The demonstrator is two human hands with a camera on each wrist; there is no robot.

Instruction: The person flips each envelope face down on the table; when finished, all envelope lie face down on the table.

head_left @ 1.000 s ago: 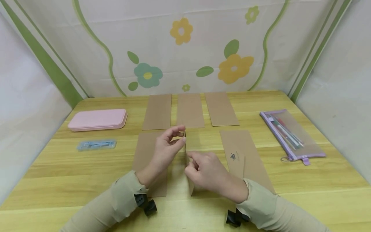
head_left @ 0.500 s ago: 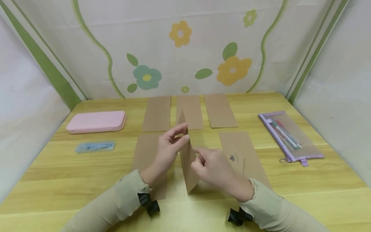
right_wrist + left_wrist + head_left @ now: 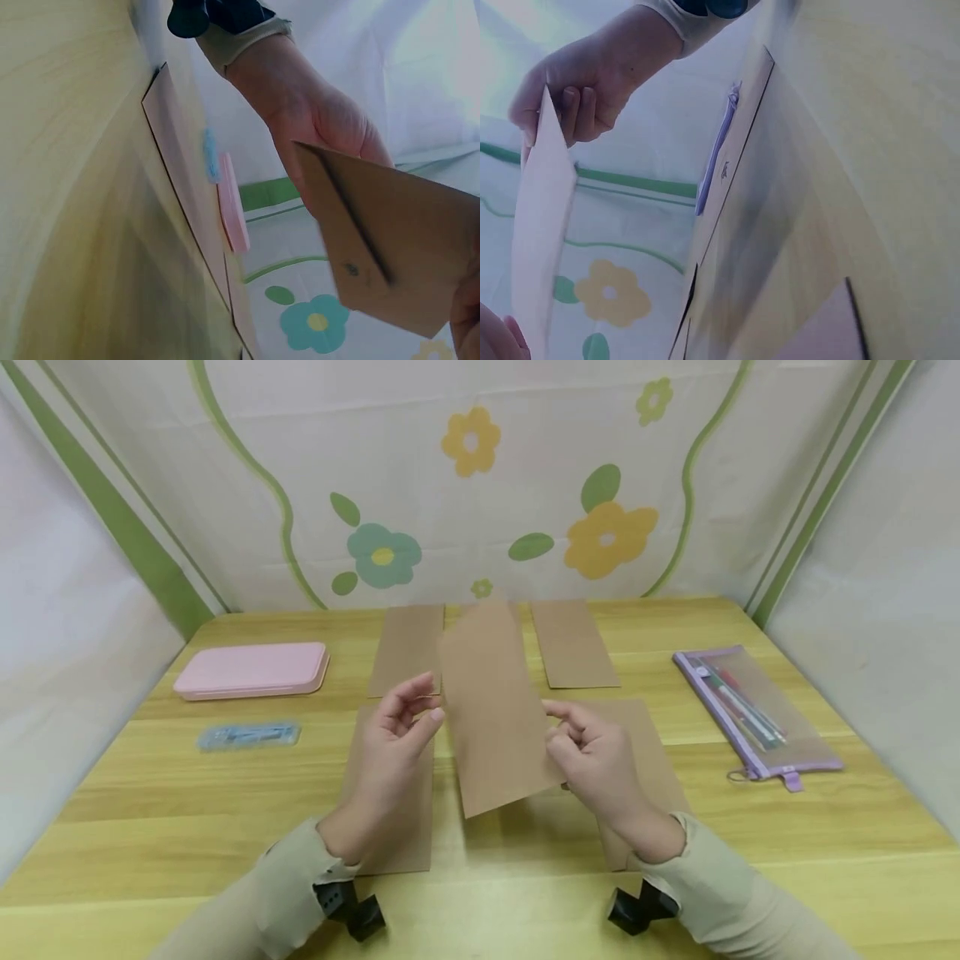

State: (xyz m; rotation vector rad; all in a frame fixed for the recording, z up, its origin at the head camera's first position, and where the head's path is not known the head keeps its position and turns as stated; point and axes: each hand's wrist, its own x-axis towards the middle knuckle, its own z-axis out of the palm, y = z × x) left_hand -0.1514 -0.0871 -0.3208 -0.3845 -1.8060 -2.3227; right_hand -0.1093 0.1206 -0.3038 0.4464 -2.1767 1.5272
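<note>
A brown kraft envelope (image 3: pixel 498 718) is lifted off the table and tilted, its plain side up in the head view. My right hand (image 3: pixel 600 760) pinches its right edge between thumb and fingers. Beside the left edge is my left hand (image 3: pixel 393 752), fingers loosely bent, apparently just clear of the paper. The envelope's underside (image 3: pixel 397 232), in the right wrist view, carries a dark slit and a small printed mark. Flat envelopes lie under or beside the hands: one at left (image 3: pixel 405 827), one at right (image 3: pixel 648 752), the right one partly hidden by my hand.
Along the back lie more brown envelopes (image 3: pixel 573 643), one mostly covered by the raised envelope. A pink case (image 3: pixel 251 668) and a small pale-blue case (image 3: pixel 249 735) are at left. A purple-trimmed mesh pouch with pens (image 3: pixel 795 727) lies at right. A floral cloth (image 3: pixel 472 510) hangs behind.
The envelope has turned from standing edge-on to showing its broad plain face, and is raised. My left hand has moved left, away from its edge; my right hand has moved right with it.
</note>
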